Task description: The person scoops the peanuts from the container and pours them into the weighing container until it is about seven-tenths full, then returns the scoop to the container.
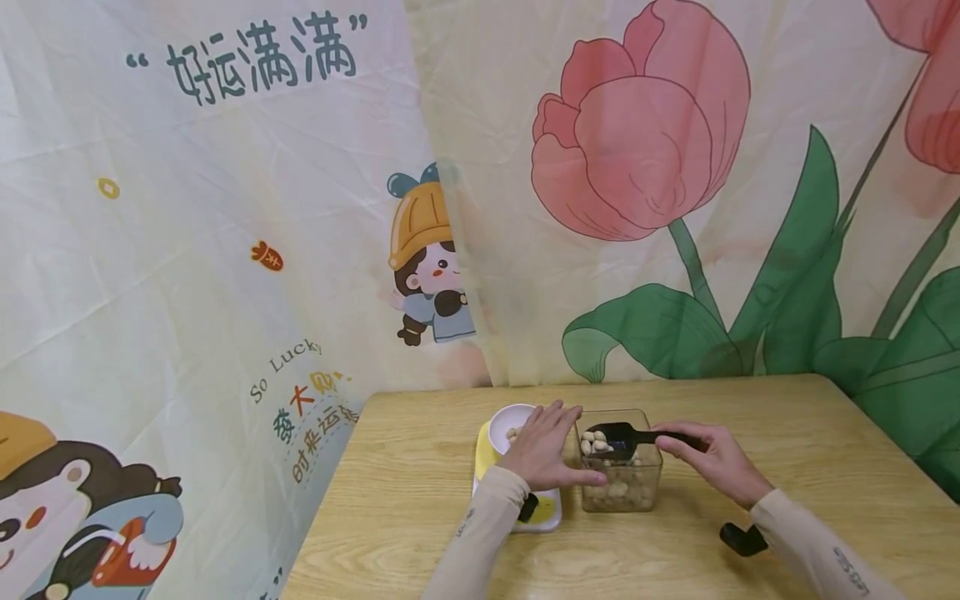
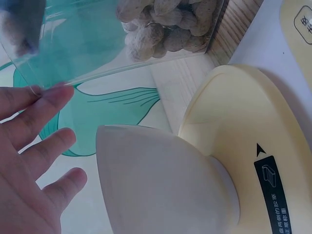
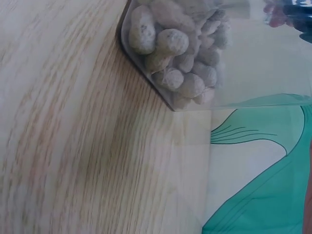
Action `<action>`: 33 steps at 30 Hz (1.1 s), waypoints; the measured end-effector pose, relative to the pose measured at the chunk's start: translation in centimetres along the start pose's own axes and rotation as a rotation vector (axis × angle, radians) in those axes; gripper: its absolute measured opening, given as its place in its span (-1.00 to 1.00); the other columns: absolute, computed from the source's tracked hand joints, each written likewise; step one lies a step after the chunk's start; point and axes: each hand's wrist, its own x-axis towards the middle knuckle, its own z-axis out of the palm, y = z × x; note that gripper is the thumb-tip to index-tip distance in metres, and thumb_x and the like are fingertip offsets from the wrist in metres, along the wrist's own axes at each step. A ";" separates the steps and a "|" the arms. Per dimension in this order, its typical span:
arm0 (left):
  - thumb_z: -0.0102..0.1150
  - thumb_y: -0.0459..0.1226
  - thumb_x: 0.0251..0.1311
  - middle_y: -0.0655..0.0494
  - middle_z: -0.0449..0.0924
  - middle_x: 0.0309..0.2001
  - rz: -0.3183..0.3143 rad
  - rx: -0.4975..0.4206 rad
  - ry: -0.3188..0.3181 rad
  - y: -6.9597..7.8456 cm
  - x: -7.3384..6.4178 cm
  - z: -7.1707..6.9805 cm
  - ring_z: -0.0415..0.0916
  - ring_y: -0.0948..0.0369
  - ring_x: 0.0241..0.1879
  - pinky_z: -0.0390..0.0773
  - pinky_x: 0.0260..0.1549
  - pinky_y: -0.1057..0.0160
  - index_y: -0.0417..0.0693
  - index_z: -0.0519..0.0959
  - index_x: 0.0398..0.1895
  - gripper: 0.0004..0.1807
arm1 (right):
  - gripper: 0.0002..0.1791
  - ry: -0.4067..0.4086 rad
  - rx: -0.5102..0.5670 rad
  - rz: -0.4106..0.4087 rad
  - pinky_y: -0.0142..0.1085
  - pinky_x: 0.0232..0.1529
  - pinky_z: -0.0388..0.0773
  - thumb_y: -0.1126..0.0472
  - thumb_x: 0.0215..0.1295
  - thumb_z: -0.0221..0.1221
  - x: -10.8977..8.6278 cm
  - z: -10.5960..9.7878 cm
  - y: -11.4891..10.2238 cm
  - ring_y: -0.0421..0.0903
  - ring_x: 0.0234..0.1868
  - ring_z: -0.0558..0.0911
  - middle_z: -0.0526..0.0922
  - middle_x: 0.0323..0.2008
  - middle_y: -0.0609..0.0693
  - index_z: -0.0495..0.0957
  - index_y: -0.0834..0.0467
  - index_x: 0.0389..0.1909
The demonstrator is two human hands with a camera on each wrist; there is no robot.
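Clear plastic container (image 1: 651, 483) stands on the wooden table (image 1: 405, 500), lower centre-right of the head frame; unshelled peanuts (image 1: 592, 442) fill its lower part and also lie in the bowl of a black scoop (image 1: 622, 437). Right hand (image 1: 716, 462), lower right of the same frame: fingers and thumb closed round the scoop's handle, the scoop roughly level at the container's mouth; whether it dips below the rim, cannot tell. Left hand (image 1: 542, 450), lower centre: fingers spread wide, thumb reaching out in front of the container's near left side. In the left wrist frame, its fingertips touch the container's edge at the left, fingers nearly straight. A white bowl (image 1: 510, 412) sits upon a yellow-and-white scale (image 1: 483, 450), left of the container in the head frame; a few peanuts show inside the bowl, the rest hidden by the left hand. Left wrist frame: bowl at lower centre, scale along the right side with a dark label (image 2: 273, 190). Right wrist frame: container and peanuts at the top, table grain filling the left; right hand outside this view. Light sleeves (image 1: 480, 533) cover both forearms. A printed cloth (image 1: 262, 167) hangs behind, a large pink tulip (image 1: 637, 142) at its upper right.
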 end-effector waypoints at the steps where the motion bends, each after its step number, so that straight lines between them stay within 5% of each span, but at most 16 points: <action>1: 0.06 0.58 -0.04 0.18 0.13 0.56 0.000 0.003 -0.002 0.0 0.0 0.0 -0.02 0.13 0.57 -0.11 0.55 0.05 0.09 0.10 0.62 0.24 | -0.66 0.005 -0.004 0.004 -0.29 -0.15 0.71 0.11 0.48 0.21 0.0 0.0 0.0 -0.24 -0.03 0.68 0.65 0.13 0.15 0.66 0.17 0.15; 11: 0.03 0.60 -0.03 0.17 0.12 0.57 0.002 0.025 -0.008 0.1 -0.1 -0.2 -0.02 0.13 0.57 -0.11 0.55 0.06 0.11 0.07 0.63 0.24 | -0.66 0.030 0.030 -0.003 -0.29 -0.41 0.61 0.14 0.47 0.22 0.1 -0.6 -0.3 -0.18 -0.26 0.66 0.72 0.01 0.03 0.65 0.20 0.15; 20: 0.02 0.60 -0.03 0.15 0.20 0.53 0.023 0.070 -0.018 0.3 0.0 -0.8 -0.02 0.10 0.57 -0.06 0.55 0.00 0.05 0.10 0.61 0.26 | -0.65 0.047 0.010 0.012 -0.33 -0.27 0.68 0.12 0.46 0.23 -0.1 -0.7 -0.3 -0.14 -0.14 0.71 0.70 0.03 0.06 0.65 0.19 0.15; 26: 0.04 0.60 -0.04 0.15 0.19 0.54 0.024 0.071 0.001 0.0 0.0 -2.5 -0.05 0.08 0.57 -0.07 0.55 0.00 0.03 0.10 0.61 0.27 | -0.66 0.052 -0.002 0.031 -0.32 -0.27 0.68 0.10 0.47 0.22 -0.3 -0.8 -0.5 -0.11 -0.14 0.71 0.70 0.03 0.10 0.66 0.17 0.14; 33: 0.08 0.56 -0.02 0.09 0.18 0.55 -0.018 0.076 0.054 -2.9 -0.4 -5.3 -0.07 0.06 0.58 -0.04 0.55 -0.04 0.03 0.09 0.62 0.25 | -0.64 0.064 -0.020 0.035 -0.32 -0.23 0.70 0.10 0.49 0.19 -0.4 -1.0 -0.5 -0.16 -0.13 0.71 0.68 0.06 0.14 0.64 0.21 0.16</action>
